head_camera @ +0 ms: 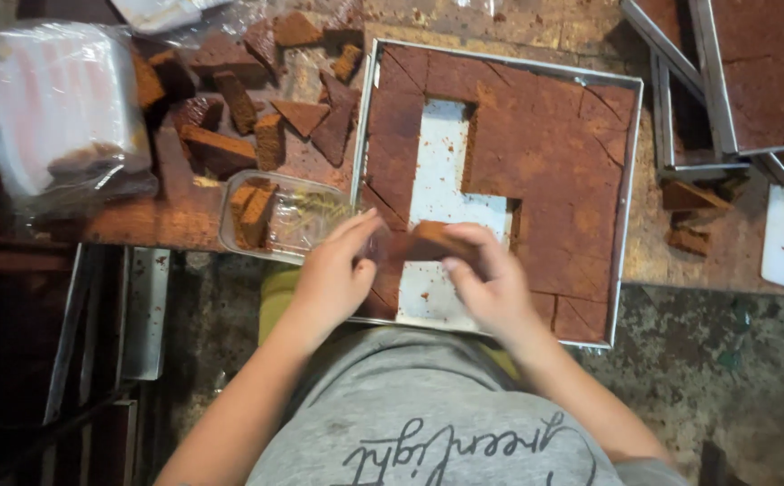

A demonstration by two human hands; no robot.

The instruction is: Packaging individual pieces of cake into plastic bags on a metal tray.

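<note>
Worn wooden worktop with square metal tray of brown cake.
Left hand and right hand, fingers curled, jointly grip a rectangular brown cake slice above the tray.

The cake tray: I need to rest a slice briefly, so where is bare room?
Bare metal strip mid-tray, walled by cut cake both sides. Left is crowded with loose slices and a plastic container; both hands cover the near end.

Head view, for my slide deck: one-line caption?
Both hands hold a brown cake slice over a square metal tray.
</note>
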